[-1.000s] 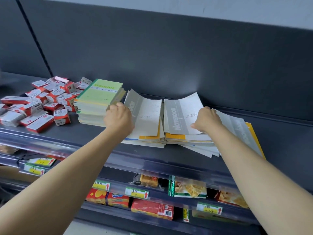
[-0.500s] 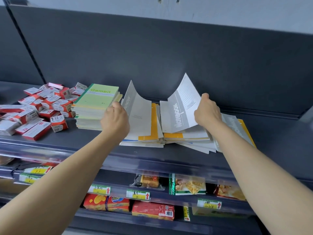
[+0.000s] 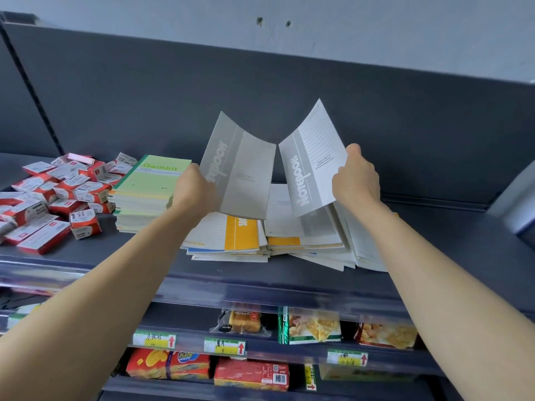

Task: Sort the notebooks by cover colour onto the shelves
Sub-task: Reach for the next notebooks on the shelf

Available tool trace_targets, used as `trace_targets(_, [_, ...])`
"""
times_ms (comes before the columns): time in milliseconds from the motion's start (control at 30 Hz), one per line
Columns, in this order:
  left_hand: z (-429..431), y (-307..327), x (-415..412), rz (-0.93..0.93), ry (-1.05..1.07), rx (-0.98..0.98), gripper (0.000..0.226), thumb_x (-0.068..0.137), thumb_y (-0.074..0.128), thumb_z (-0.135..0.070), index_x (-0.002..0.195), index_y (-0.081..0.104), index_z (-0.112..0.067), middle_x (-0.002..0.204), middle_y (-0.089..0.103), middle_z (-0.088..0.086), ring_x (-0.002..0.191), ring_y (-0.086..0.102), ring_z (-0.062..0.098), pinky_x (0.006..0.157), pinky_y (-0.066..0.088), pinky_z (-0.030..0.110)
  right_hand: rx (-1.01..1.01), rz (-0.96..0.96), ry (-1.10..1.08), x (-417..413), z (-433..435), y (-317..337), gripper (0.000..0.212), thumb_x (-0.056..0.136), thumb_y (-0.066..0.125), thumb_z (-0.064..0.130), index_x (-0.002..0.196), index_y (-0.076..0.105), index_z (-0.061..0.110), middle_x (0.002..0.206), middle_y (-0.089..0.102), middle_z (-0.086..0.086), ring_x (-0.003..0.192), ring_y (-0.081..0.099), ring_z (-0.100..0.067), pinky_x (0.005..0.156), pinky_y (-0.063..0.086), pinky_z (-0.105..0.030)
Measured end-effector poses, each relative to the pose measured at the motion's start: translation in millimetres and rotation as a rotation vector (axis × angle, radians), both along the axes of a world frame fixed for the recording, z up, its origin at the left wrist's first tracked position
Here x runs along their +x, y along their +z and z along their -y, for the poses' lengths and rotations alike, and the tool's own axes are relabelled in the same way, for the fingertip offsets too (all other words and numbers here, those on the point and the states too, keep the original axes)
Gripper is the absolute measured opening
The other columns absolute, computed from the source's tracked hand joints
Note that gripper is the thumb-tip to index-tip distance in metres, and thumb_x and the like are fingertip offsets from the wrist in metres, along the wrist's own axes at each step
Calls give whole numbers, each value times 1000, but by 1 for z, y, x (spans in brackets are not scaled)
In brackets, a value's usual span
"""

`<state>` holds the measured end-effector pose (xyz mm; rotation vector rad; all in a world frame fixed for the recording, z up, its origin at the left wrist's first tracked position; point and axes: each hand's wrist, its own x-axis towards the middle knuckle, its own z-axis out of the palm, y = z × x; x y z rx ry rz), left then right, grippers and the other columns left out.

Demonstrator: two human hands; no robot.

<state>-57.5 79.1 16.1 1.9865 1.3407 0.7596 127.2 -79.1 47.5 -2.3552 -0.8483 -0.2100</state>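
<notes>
- Head view: we are holding two grey notebooks raised above the top shelf [image 3: 139, 256], one in each hand.
- Our left hand [image 3: 194, 192] is gripping the left grey notebook [image 3: 246, 172] at its lower left edge. The fingers [image 3: 206, 180] are curling round that edge, and their tips are hiding behind the cover.
- Our right hand [image 3: 357, 180] is gripping the right grey notebook [image 3: 311, 166] at its right edge, with the thumb pressing near the upper side of the cover.
- Both grey notebooks are standing nearly upright and bowing slightly, with the word "NOTEBOOK" running along each cover. Their inner edges are coming close together between our hands; we cannot tell whether they are touching.
- Directly below them, the mixed pile [image 3: 231, 241] of white, yellow and blue-edged notebooks is lying flat on the top shelf in two rough heaps, side by side and overlapping.
- Left of the mixed pile, the green stack [image 3: 150, 183] is sitting squared up on the same shelf, with "Gambit" showing on its top cover. Our left wrist is passing just in front of its right side.
- Further left, red and white boxes [image 3: 58, 198] are lying in a loose heap.
- On the lower shelves, snack packets [image 3: 314, 325] are sitting behind price labels [image 3: 224, 345] with red arrows.
</notes>
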Motion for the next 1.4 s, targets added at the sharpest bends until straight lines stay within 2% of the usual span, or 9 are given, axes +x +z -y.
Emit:
trace_targets(167, [8, 6, 14, 61, -85, -34, 27, 96, 45, -12, 122, 44, -6, 117, 54, 14, 91, 51, 26, 78, 47, 37, 36, 5, -21, 3, 13, 13, 23, 93, 39, 1, 114, 38, 8, 113, 56, -13, 86, 52, -29, 54, 38, -31])
trace_targets(333, [16, 7, 22, 182, -150, -47, 30, 98, 47, -15, 127, 42, -8, 123, 52, 9, 94, 48, 21, 74, 43, 30, 92, -5, -139, -8, 35, 18, 22, 91, 34, -1, 110, 38, 9, 99, 50, -6, 85, 53, -29, 59, 44, -36])
trace_targets(600, [46, 14, 34, 251, -446, -58, 19, 98, 45, -21, 111, 44, -7, 99, 48, 4, 81, 46, 22, 54, 38, 26, 107, 12, -412, -59, 103, 13, 23, 91, 33, -2, 111, 40, 9, 97, 53, -6, 84, 53, -27, 65, 45, -38])
trace_targets(700, [75, 10, 38, 249, -593, -97, 19, 96, 47, -24, 107, 45, -8, 98, 48, 5, 80, 47, 24, 61, 45, 32, 96, -12, -536, -89, 141, 6, 23, 93, 35, 0, 113, 41, 9, 99, 52, -3, 86, 52, -27, 69, 47, -38])
trace_targets(767, [101, 7, 42, 212, -690, -88, 27, 95, 48, -23, 113, 48, -3, 99, 51, 7, 85, 47, 26, 67, 40, 32, 84, -9, -631, -109, 173, 2, 17, 93, 36, 1, 106, 40, 12, 98, 50, -3, 85, 48, -26, 66, 38, -33])
trace_targets(967, [212, 4, 53, 144, -1073, -105, 21, 93, 46, -15, 97, 55, 4, 84, 59, 18, 84, 56, 39, 51, 36, 35, 99, -38, -911, -177, 289, 3, 25, 88, 37, -1, 110, 42, 11, 92, 50, -6, 84, 50, -28, 67, 36, -30])
trace_targets(1067, [279, 9, 50, 130, -1228, -112, 18, 91, 47, -9, 103, 52, 3, 94, 55, 16, 83, 52, 33, 60, 35, 31, 97, -30, -1056, -214, 346, 7, 43, 89, 38, -3, 130, 40, 8, 103, 56, -10, 91, 54, -29, 71, 42, -32])
trace_targets(1200, [367, 15, 32, 114, -1421, -117, 25, 93, 44, -8, 116, 48, 3, 105, 53, 16, 87, 46, 26, 74, 35, 30, 87, -2, -1237, -264, 417, 12, 30, 89, 39, -3, 118, 41, 4, 97, 55, -11, 82, 50, -28, 66, 40, -33])
trace_targets(1400, [474, 18, 1, 128, -1577, -61, 26, 93, 45, -8, 115, 49, 6, 98, 51, 12, 82, 46, 23, 63, 33, 27, 43, 9, -1406, -321, 519, 15, 30, 89, 36, -2, 118, 38, 7, 95, 52, -10, 83, 49, -31, 68, 39, -36])
